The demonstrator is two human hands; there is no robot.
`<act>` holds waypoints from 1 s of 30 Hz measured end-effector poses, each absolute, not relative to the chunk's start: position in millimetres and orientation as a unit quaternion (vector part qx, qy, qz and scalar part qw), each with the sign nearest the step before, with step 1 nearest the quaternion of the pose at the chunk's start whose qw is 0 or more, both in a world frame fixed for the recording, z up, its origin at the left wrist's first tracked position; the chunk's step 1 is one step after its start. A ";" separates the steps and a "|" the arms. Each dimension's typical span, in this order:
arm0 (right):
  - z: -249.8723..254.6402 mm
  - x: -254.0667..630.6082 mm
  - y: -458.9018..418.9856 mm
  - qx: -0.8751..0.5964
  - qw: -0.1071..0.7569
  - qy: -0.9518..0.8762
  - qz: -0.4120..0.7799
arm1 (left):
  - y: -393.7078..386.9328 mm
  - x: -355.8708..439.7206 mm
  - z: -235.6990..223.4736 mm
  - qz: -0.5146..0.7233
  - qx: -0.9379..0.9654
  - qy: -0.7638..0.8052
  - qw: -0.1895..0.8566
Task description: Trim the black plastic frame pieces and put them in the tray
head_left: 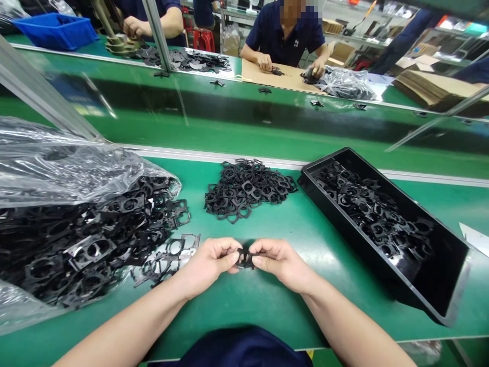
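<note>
Both my hands meet low over the green table, near its front edge. My left hand (212, 261) and my right hand (277, 260) each pinch one side of a small black plastic frame part (244, 258), fingers closed on it. Behind them lies a loose pile of the same black parts (248, 189). To the left, a clear plastic bag (64, 173) spills many more black parts (95, 234) onto the table. To the right stands a long black tray (451, 285) with several parts (374, 214) inside.
A green conveyor belt (244, 109) runs across behind the table, with a few stray parts on it. Beyond it, people in dark blue shirts handle black parts on cardboard (275, 77). A blue bin (57, 30) sits far left. A slanted metal post (158, 35) crosses the belt.
</note>
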State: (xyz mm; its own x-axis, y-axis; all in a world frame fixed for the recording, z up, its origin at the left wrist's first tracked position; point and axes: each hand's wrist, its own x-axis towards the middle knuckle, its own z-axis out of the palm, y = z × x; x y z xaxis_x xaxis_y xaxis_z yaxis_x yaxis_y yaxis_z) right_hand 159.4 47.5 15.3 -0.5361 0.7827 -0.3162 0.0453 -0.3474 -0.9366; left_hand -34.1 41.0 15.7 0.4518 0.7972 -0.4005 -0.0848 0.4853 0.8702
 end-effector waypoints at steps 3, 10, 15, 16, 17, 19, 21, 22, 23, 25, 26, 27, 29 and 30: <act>15.2 160.4 47.8 -0.415 0.257 -0.516 0.704 | 39.4 -33.3 16.7 0.308 0.419 0.439 0.733; 14.8 161.6 48.3 -0.415 0.248 -0.521 0.703 | 36.8 -31.8 16.2 0.314 0.438 0.450 0.712; 15.8 161.5 50.0 -0.420 0.260 -0.531 0.688 | 36.6 -31.5 15.3 0.328 0.424 0.459 0.708; 15.9 161.4 50.2 -0.420 0.267 -0.533 0.684 | 36.7 -31.3 15.2 0.335 0.415 0.466 0.706; 15.9 161.3 50.3 -0.420 0.274 -0.533 0.681 | 36.8 -31.0 15.0 0.343 0.404 0.474 0.703; 15.6 161.2 50.1 -0.418 0.286 -0.530 0.680 | 37.4 -30.5 14.2 0.354 0.382 0.489 0.700; 15.0 161.3 49.7 -0.420 0.290 -0.523 0.683 | 38.1 -30.3 13.1 0.357 0.368 0.492 0.703; 14.6 161.4 49.5 -0.423 0.289 -0.520 0.683 | 38.5 -30.5 12.5 0.359 0.366 0.489 0.706; 14.2 161.5 49.4 -0.427 0.287 -0.518 0.684 | 38.8 -30.8 12.0 0.361 0.367 0.485 0.707; 13.6 161.6 49.5 -0.434 0.282 -0.516 0.683 | 39.4 -31.9 11.6 0.362 0.378 0.479 0.704; 13.4 161.5 49.6 -0.435 0.280 -0.513 0.684 | 39.8 -32.6 11.7 0.358 0.383 0.477 0.705; 13.2 161.4 49.6 -0.435 0.280 -0.510 0.687 | 40.3 -33.3 11.9 0.349 0.387 0.477 0.708; 12.8 161.0 49.4 -0.430 0.286 -0.501 0.694 | 41.6 -35.0 12.5 0.316 0.391 0.478 0.720; 12.7 160.8 49.1 -0.426 0.292 -0.495 0.699 | 42.4 -35.8 12.6 0.297 0.392 0.478 0.728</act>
State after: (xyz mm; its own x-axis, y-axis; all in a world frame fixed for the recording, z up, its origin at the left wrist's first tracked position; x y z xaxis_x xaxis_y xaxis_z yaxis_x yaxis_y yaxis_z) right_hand 160.8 49.1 12.7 -0.4675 0.8291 -0.3065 0.0141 -0.3397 -0.9404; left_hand -35.8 42.4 12.6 0.3663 0.8072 -0.4628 -0.0574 0.5160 0.8546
